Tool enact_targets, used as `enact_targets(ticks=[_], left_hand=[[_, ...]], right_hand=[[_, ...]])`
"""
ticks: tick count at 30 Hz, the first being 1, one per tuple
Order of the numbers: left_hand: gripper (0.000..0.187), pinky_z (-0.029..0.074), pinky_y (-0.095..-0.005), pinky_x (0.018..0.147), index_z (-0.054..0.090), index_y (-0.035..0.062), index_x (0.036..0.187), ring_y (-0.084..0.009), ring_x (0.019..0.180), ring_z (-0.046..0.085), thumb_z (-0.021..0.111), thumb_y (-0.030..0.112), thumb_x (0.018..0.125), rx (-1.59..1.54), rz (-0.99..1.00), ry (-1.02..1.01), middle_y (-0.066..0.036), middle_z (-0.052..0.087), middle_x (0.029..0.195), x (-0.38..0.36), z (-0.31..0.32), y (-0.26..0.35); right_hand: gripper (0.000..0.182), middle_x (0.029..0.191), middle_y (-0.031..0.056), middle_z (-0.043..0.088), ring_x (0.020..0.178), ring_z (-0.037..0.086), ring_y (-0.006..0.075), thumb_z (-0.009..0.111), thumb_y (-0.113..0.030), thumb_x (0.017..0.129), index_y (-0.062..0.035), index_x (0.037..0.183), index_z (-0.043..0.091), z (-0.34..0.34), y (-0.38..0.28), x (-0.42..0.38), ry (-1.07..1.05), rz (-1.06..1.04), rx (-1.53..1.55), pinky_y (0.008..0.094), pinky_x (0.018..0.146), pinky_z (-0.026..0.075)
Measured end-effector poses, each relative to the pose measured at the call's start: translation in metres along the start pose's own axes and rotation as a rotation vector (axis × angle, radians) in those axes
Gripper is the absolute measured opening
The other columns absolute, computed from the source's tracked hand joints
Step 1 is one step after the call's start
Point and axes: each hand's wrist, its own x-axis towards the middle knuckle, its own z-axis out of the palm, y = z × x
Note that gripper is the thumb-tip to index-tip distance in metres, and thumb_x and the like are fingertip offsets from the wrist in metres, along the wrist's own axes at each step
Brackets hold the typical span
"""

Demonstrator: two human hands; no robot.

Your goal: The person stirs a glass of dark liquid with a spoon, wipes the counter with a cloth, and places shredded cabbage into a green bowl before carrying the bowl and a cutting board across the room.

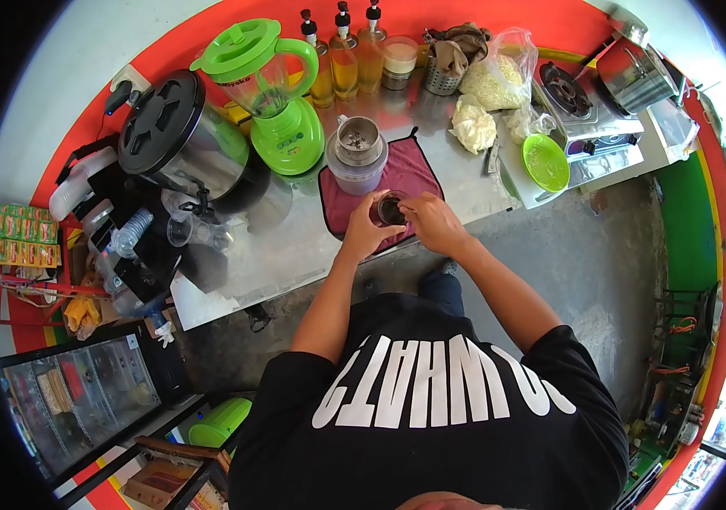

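Near the counter's front edge, over the maroon cloth [418, 166], my left hand [366, 226] is wrapped round the left side of a small clear glass [392, 210] with dark contents. My right hand [433, 223] is closed at the glass's right rim, its fingers pinched together; what they hold is too small to make out. Just behind the glass, a metal cup [358, 138] with dark bits inside sits on top of a pale container [358, 177], which stands on the cloth.
A green blender [287, 138] and a large steel pot with a black lid [167, 127] stand left. Pump bottles [343, 64] line the back. Right are bags [473, 125], a green bowl [545, 162] and a stove [588, 110]. Plastic cups [191, 231] lie on the left end.
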Motion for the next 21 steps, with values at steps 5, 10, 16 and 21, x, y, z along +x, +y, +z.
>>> enact_targets(ticks=[5,10,16,21], left_hand=[[0.085,0.046,-0.0375,0.113,0.055,-0.0004,0.141,-0.0256,0.128,0.063,0.096,0.016,0.069,-0.054,-0.041,-0.002,-0.016,0.067,0.135,-0.001,0.001,-0.004],[0.085,0.047,-0.0379,0.113,0.054,-0.0005,0.142,-0.0266,0.129,0.063,0.095,0.016,0.069,-0.008,0.003,0.02,-0.016,0.066,0.135,-0.001,0.004,-0.003],[0.084,0.047,-0.0369,0.112,0.053,0.0012,0.145,-0.0234,0.127,0.063,0.094,0.013,0.071,0.074,-0.029,-0.008,-0.014,0.067,0.133,-0.001,-0.002,0.001],[0.092,0.046,-0.0385,0.115,0.048,0.0015,0.152,-0.0253,0.132,0.06,0.091,0.008,0.072,0.019,0.068,-0.085,-0.015,0.061,0.143,0.004,-0.007,-0.004]], right_hand=[[0.02,0.094,0.0242,0.071,0.091,0.065,0.0446,0.062,-0.013,0.099,0.0025,0.105,0.073,0.016,0.005,-0.017,0.013,0.049,0.158,0.0515,0.081,0.051],[0.025,0.086,0.0235,0.072,0.084,0.07,0.0406,0.059,-0.017,0.103,0.004,0.102,0.074,-0.004,-0.005,-0.015,0.0,0.182,0.275,0.0472,0.076,0.053],[0.03,0.077,0.0199,0.073,0.071,0.073,0.0345,0.058,-0.021,0.106,0.0044,0.099,0.073,-0.017,-0.002,-0.002,0.136,0.449,0.468,0.0405,0.07,0.055],[0.029,0.073,0.0211,0.071,0.069,0.071,0.0402,0.061,-0.021,0.105,0.0032,0.092,0.07,-0.022,-0.02,0.003,0.251,0.347,0.289,0.0467,0.066,0.054]])
